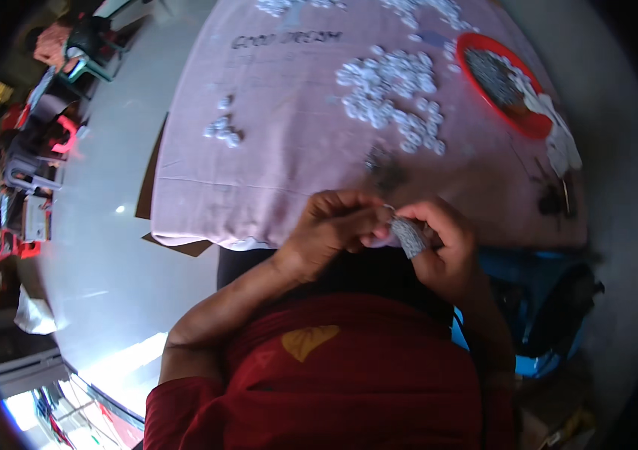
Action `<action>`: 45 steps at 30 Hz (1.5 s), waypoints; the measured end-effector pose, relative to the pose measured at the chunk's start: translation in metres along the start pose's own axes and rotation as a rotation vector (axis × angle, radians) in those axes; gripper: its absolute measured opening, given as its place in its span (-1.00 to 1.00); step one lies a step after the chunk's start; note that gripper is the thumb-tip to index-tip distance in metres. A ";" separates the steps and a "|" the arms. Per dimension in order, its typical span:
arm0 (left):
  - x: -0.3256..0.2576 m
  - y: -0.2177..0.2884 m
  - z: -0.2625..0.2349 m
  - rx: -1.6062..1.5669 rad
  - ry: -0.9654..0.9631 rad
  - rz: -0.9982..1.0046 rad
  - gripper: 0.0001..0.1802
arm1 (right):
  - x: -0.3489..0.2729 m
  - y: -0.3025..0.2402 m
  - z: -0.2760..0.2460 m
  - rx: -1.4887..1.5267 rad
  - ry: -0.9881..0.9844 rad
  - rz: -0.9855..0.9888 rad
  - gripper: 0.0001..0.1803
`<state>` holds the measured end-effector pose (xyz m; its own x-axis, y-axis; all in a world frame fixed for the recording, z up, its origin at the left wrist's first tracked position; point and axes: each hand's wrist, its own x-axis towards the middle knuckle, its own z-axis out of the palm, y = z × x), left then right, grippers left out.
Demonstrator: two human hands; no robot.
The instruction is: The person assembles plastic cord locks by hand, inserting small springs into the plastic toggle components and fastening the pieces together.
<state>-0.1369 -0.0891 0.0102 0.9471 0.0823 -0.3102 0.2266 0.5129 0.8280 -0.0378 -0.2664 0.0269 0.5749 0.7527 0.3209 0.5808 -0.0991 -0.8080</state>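
Note:
My left hand (337, 225) and my right hand (442, 244) meet near the table's front edge, both with their fingers pinched together. A tiny pale piece (388, 208) shows between the fingertips; its kind is too small to make out. Along one finger of my right hand lies a grey, speckled sleeve-like thing (409, 238), which looks like a finger cover. Just beyond my hands is a small heap of dark grey bits (385, 169) on the pink tablecloth (281, 172). Farther out lies a large spread of small white round pieces (390, 82).
A red oval tray (535, 126) with small grey pieces stands at the right, a white cloth (559, 139) over its edge. A smaller white group (223, 131) lies left. Dark tools (551, 201) rest near the right corner. A blue container (536, 300) stands below the table.

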 end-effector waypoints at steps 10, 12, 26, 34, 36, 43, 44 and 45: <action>-0.002 0.003 -0.003 0.062 -0.055 0.024 -0.84 | 0.007 -0.011 -0.012 -0.091 -0.031 -0.091 -0.72; -0.002 0.003 -0.003 0.062 -0.055 0.024 -0.84 | 0.008 -0.011 -0.012 -0.127 -0.038 -0.117 -0.74; 0.000 -0.007 0.003 0.094 -0.040 0.004 -0.81 | -0.004 0.005 0.002 -0.101 -0.043 -0.051 -0.79; -0.003 -0.010 0.000 0.084 -0.006 0.002 -0.82 | -0.001 0.008 0.011 -0.068 -0.013 -0.124 -0.79; -0.004 -0.011 -0.001 0.061 -0.015 -0.005 -0.82 | -0.001 0.006 0.013 -0.060 -0.006 -0.124 -0.80; -0.002 -0.001 -0.006 -0.062 -0.022 -0.061 -0.84 | 0.010 0.008 0.005 0.007 -0.059 -0.122 -0.78; 0.000 0.000 -0.008 -0.062 -0.022 -0.058 -0.84 | 0.016 0.011 -0.002 0.051 -0.116 -0.100 -0.77; 0.002 0.001 -0.011 -0.101 -0.003 -0.032 -0.85 | 0.020 0.016 -0.009 0.025 -0.107 0.022 -0.72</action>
<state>-0.1374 -0.0793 0.0050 0.9404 0.0618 -0.3345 0.2331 0.5991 0.7660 -0.0118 -0.2585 0.0248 0.5218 0.8159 0.2492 0.5531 -0.1012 -0.8269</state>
